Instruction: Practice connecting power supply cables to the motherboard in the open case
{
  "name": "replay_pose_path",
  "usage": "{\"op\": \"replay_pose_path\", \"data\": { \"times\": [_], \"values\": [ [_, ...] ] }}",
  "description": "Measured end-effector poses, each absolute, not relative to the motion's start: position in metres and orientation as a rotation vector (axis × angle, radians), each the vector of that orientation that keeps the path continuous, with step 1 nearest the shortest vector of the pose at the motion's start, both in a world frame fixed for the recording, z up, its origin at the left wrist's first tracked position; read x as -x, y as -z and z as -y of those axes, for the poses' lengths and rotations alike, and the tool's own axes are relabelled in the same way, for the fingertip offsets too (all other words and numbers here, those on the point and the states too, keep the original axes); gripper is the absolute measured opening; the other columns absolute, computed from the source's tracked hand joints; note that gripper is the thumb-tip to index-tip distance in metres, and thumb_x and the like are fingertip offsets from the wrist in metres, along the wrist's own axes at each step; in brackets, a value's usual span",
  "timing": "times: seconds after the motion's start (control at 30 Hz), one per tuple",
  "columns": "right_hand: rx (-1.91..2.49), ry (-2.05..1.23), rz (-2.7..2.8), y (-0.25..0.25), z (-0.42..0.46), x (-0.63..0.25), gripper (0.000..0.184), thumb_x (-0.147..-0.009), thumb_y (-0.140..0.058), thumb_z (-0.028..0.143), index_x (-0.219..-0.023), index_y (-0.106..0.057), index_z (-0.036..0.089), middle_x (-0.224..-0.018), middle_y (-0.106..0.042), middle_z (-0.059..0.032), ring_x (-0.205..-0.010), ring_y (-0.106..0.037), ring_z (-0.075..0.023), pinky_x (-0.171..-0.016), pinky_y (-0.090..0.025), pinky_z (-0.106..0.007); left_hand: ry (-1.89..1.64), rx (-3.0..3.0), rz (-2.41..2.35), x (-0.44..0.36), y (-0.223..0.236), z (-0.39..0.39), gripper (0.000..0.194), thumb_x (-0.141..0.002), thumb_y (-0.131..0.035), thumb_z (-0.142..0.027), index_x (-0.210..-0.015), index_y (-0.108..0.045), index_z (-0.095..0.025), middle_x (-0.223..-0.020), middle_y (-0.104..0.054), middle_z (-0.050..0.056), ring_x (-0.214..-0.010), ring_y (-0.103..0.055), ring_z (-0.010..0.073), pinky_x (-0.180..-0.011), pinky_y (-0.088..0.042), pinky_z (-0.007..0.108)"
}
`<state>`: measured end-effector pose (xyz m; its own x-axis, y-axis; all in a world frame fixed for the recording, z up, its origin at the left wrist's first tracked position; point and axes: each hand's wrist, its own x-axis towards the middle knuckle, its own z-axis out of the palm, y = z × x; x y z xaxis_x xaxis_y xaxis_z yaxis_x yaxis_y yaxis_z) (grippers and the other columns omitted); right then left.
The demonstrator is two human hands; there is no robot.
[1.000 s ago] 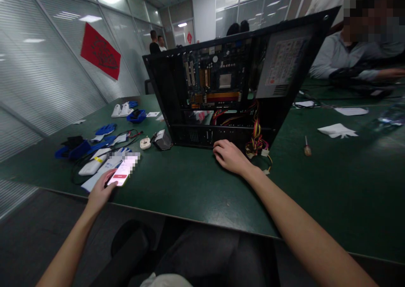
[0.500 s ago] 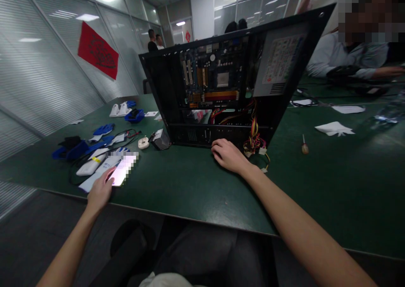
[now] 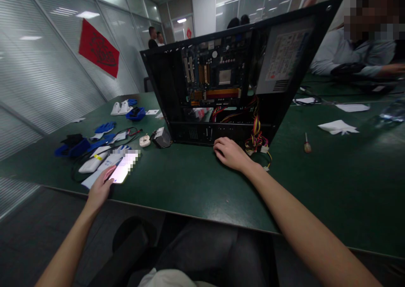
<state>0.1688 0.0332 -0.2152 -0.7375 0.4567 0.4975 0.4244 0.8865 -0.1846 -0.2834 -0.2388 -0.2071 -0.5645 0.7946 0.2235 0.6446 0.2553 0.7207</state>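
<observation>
My left hand [image 3: 100,188] is closed around the lower edge of a lit smartphone [image 3: 124,171], held at the table's front left. Part of the phone's screen is blurred out by blocks. My right hand [image 3: 230,154] lies loosely on the table at the foot of a black computer case [image 3: 190,133], fingers slightly bent, thumb apart, nothing seen in it. The open case stands upright, showing a motherboard [image 3: 207,74] and a silver power supply [image 3: 284,57]. A bundle of coloured cables [image 3: 257,137] hangs from it just right of that hand.
On the left lie blue-and-white gloves [image 3: 104,128], blue trays [image 3: 72,147], a white earbud case [image 3: 144,141] and a small grey metal part [image 3: 162,137]. A screwdriver [image 3: 307,144] and crumpled paper [image 3: 338,127] lie right. A co-worker [image 3: 335,52] sits across the table.
The view has shifted slightly. Both hands stay where they were: the left on the phone, the right beside the computer case.
</observation>
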Motion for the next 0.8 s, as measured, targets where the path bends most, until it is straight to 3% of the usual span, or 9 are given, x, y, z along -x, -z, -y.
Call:
{"op": "replay_pose_path", "data": {
  "times": [0.33,0.57,0.8],
  "values": [
    [0.631,-0.085,2.5,0.214,-0.033,-0.168,0.016,-0.095,-0.051,0.017,-0.096,-0.066,0.015,-0.111,-0.063,-0.0119,-0.102,-0.055,-0.0244,-0.089,-0.044,-0.038,-1.206,-1.298,-2.389,0.277,0.201,0.236,0.066,-0.084,-0.049,-0.042,-0.138,-0.046,-0.004,-0.149,-0.047,0.023,-0.141,-0.042,0.0292,-0.12,-0.029,0.043],
    [0.624,-0.093,2.497,0.213,-0.032,-0.169,0.016,-0.095,-0.051,0.017,-0.097,-0.066,0.015,-0.111,-0.063,-0.0122,-0.102,-0.055,-0.0243,-0.09,-0.044,-0.039,-1.165,-1.318,-2.409,0.274,0.196,0.236,0.066,-0.077,-0.051,-0.039,-0.135,-0.048,-0.007,-0.15,-0.047,0.021,-0.143,-0.041,0.028,-0.122,-0.025,0.042],
    [0.637,-0.093,2.519,0.211,-0.03,-0.168,0.015,-0.095,-0.051,0.015,-0.096,-0.066,0.015,-0.11,-0.063,-0.0118,-0.103,-0.055,-0.0237,-0.089,-0.044,-0.037,-1.113,-1.277,-2.499,0.271,0.196,0.232,0.07,-0.081,-0.051,-0.051,-0.133,-0.051,-0.005,-0.145,-0.051,0.022,-0.137,-0.047,0.0313,-0.119,-0.03,0.043]
  ]
}}
